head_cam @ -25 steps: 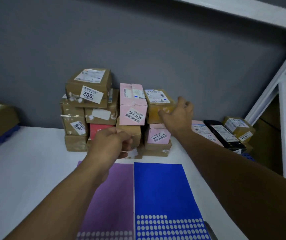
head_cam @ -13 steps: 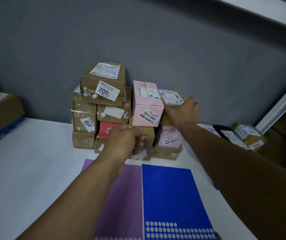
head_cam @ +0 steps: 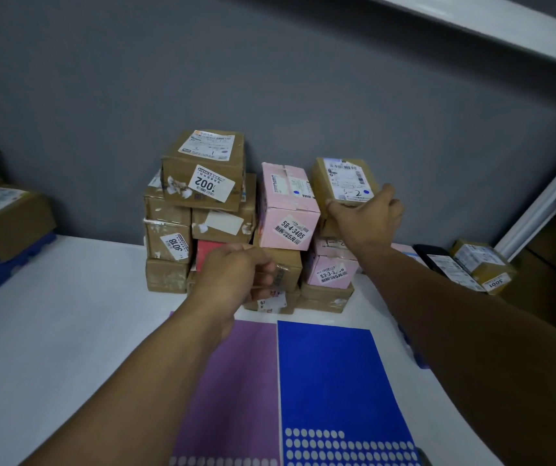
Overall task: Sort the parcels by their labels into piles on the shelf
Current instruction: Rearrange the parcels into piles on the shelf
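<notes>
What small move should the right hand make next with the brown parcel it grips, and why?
Probably lift the brown parcel straight up and free. The right hand grips its near edge, it is tipped toward the camera beside the pink parcel, and the blue dot on its label shows.

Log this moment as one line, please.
step: picking parcel | right hand: grips 5-2 box, top of pile | left hand: curled, contents unseen

Tilted brown parcel (head_cam: 343,179) at top right of brown-and-pink parcel stack (head_cam: 202,203) on shelf (head_cam: 51,314)
</notes>
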